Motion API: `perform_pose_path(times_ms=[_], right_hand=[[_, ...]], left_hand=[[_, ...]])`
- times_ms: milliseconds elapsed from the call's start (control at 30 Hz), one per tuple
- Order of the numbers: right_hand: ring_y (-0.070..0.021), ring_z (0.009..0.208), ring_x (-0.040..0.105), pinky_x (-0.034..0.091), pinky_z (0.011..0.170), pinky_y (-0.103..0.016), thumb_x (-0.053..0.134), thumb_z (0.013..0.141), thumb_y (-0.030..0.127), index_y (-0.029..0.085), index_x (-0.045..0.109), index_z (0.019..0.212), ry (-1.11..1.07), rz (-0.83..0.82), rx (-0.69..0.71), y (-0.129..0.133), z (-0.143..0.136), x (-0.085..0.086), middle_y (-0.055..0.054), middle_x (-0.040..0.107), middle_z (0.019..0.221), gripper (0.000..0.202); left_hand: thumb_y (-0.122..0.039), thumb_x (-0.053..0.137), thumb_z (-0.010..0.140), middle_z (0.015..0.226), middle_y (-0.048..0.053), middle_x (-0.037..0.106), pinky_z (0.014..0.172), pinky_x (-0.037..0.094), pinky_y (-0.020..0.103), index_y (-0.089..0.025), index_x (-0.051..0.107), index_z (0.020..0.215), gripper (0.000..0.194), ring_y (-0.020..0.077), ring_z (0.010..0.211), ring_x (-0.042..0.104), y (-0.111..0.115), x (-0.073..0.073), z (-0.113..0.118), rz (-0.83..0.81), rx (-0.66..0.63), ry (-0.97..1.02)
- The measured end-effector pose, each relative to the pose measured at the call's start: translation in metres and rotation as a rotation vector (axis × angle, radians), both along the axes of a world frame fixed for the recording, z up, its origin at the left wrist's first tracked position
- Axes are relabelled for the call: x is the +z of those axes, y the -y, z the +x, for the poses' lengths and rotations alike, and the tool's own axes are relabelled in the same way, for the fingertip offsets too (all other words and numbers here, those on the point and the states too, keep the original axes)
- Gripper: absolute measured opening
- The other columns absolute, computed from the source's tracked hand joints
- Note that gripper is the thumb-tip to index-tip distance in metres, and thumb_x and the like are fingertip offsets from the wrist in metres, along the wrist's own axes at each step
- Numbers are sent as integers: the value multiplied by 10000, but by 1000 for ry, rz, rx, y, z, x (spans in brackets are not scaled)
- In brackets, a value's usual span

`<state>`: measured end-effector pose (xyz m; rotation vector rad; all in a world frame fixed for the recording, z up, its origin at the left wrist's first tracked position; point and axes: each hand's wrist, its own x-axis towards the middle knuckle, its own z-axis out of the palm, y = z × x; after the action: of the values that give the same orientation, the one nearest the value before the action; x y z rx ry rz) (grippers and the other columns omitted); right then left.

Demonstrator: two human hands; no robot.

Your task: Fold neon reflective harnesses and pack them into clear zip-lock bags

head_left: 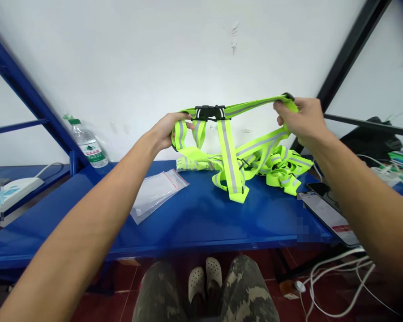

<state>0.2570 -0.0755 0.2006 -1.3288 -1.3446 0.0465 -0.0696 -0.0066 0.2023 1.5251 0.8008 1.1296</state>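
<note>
A neon yellow reflective strap harness [227,154] with grey stripes is stretched in the air above the blue table. Its black buckle [210,112] is fastened near the left end. My left hand [171,129] is closed around the strap just left of the buckle. At the upper right, my right hand [300,117] pinches the strap beside a black slider. Lower loops of the harness hang down to the tabletop. Behind and to the right lies a heap of similar straps [285,167], and a bagged neon bundle [193,164] sits near the wall.
Clear zip bags [157,192] lie on the blue table [201,223]. A water bottle [90,145] leans at the left back. Phones [329,214] rest at the right edge, above white cables [339,290]. A white power strip [13,197] is far left. Metal frame posts flank the table.
</note>
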Motion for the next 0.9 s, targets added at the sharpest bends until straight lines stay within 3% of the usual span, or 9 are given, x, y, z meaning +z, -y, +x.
perform_pose_path(times_ms=[100, 200, 267, 400, 567, 733, 900], right_hand=[[-163, 599, 552, 485, 693, -370, 636, 855, 386, 147, 680, 967, 28, -210, 141, 5, 4, 5, -37, 613, 627, 268], [-276, 921, 662, 497, 914, -477, 816, 663, 405, 194, 691, 1121, 340, -649, 373, 15, 1, 7, -93, 736, 943, 520], [-329, 1120, 622, 454, 1017, -522, 862, 577, 422, 245, 693, 1155, 438, -749, 532, 18, -8, 4, -92, 711, 1147, 628], [-314, 1289, 525, 423, 1059, -543, 771, 718, 473, 267, 604, 1270, 93, -493, 773, 12, -43, -9, -98, 644, 1294, 613], [-261, 1128, 638, 476, 993, -534, 871, 617, 318, 262, 533, 1271, -296, -382, 816, -11, -75, -12, -69, 718, 1102, 738], [-230, 889, 696, 551, 859, -423, 882, 548, 196, 168, 689, 920, -289, -396, 814, -19, -65, -2, -45, 734, 907, 421], [-189, 712, 670, 553, 671, -343, 883, 536, 188, 176, 691, 760, -262, -336, 670, -17, -38, 10, -16, 679, 718, 295]], left_hand=[[-348, 578, 766, 877, 93, 734, 681, 582, 355, -175, 617, 1067, 350, 235, 740, 698, 0, 3, 4, -2, -16, -6], [-371, 533, 806, 1016, 111, 722, 667, 578, 332, -155, 609, 1070, 349, 220, 776, 697, 5, 6, 18, 49, -71, -14], [-385, 517, 830, 1072, 110, 702, 674, 575, 330, -149, 605, 1079, 354, 216, 798, 697, 10, 8, 30, 98, -92, -58], [-411, 490, 890, 1001, 87, 678, 643, 553, 334, -159, 589, 1089, 336, 215, 788, 695, 17, 14, 46, 216, 3, -180], [-420, 499, 899, 972, 65, 648, 551, 494, 282, -164, 577, 1140, 360, 192, 730, 690, 17, 23, 38, 307, 73, -230], [-335, 652, 777, 948, 71, 678, 582, 503, 319, -182, 624, 1196, 447, 202, 711, 684, 20, 24, 6, 284, 72, -282], [-213, 804, 567, 700, 56, 674, 503, 433, 318, -207, 734, 1072, 510, 197, 580, 628, 27, 13, -15, 240, 63, -521]])
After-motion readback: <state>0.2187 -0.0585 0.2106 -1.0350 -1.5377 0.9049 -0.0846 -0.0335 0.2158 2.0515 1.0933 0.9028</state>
